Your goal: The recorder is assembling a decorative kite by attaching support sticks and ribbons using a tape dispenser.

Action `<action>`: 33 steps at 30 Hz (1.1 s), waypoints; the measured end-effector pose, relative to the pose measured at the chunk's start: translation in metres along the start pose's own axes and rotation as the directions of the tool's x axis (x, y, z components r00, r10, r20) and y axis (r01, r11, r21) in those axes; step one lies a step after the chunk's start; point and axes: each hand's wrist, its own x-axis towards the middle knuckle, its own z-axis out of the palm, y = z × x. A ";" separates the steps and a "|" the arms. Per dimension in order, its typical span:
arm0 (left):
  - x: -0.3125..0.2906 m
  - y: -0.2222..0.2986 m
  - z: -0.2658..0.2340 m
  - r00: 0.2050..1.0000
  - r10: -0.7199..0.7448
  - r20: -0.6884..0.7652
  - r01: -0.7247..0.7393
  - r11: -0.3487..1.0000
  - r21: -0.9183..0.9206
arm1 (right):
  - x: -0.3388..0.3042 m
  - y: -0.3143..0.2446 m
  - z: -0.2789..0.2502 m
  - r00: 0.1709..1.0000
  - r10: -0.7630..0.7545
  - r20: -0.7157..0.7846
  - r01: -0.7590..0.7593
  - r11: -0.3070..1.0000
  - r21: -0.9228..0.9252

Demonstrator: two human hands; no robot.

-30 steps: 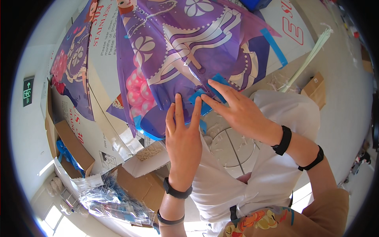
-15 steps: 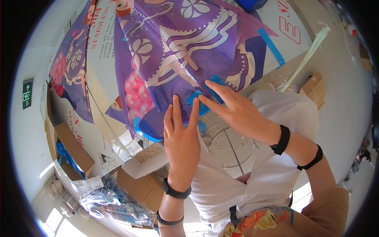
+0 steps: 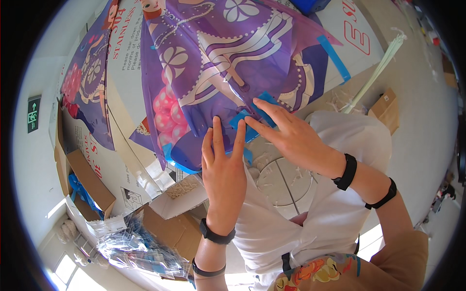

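Observation:
A thin purple sheet (image 3: 204, 89), kite-like in shape and printed with a cartoon figure in a gown, spreads over the work surface. Blue strips (image 3: 247, 127) line its near edge. My left hand (image 3: 224, 177) lies on that edge with its fingers stretched out and apart, the fingertips resting on the sheet. From the right, my right hand (image 3: 296, 138) reaches in; two extended fingers touch the blue strips while the others are partly hidden. Neither hand grips anything that I can see. A second printed purple sheet (image 3: 92, 80) lies at the left.
White printed cardboard (image 3: 124, 89) lies under the sheets. At lower left are a carton (image 3: 92, 182) with blue material, a white box (image 3: 177, 199) of small pale pieces, and a heap of clear plastic packets (image 3: 141, 247). A pale strand bundle (image 3: 376, 72) stands at right.

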 end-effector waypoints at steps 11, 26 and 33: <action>-0.001 0.000 0.001 1.000 0.002 0.014 -0.002 1.000 0.011 | 0.000 0.003 -0.001 1.000 -0.015 -0.013 0.015 1.000 0.010; 0.000 -0.007 -0.008 0.999 0.040 -0.033 -0.041 0.998 -0.053 | 0.002 -0.005 0.002 0.999 -0.012 -0.051 0.012 1.000 -0.001; 0.017 0.034 -0.114 0.995 -0.013 0.098 0.043 0.952 -0.304 | -0.007 0.003 0.007 0.997 0.018 -0.072 -0.013 0.997 0.077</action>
